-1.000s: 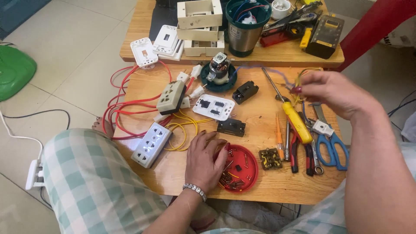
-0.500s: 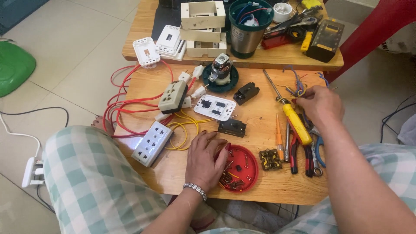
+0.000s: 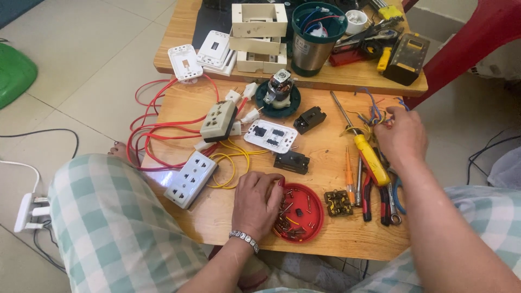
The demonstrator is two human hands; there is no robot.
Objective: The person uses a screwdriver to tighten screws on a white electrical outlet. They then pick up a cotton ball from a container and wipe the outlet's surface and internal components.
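Observation:
My left hand (image 3: pixel 256 202) lies on the left rim of a round red tray (image 3: pixel 313 202) of small screws, thumb over the rim and fingers bent inside it. My right hand (image 3: pixel 402 137) is at the table's right edge, fingertips pinched on a bundle of coloured wires (image 3: pixel 373 113). Just left of that hand lies a yellow-handled screwdriver (image 3: pixel 370 158). A wooden table (image 3: pixel 331 239) carries all of it.
On the table lie a white socket strip (image 3: pixel 190 179), beige socket (image 3: pixel 218 120), white switch plate (image 3: pixel 269 135), black parts (image 3: pixel 291 161), a motor (image 3: pixel 279 92), pliers (image 3: pixel 369 195) and looped red wires (image 3: pixel 154 133). A steel cup (image 3: pixel 315 38) stands behind; a red chair (image 3: pixel 480 38) is right.
My right hand has come down and slightly left, from higher by the wires to just beside the yellow screwdriver. My left hand has stayed on the red tray.

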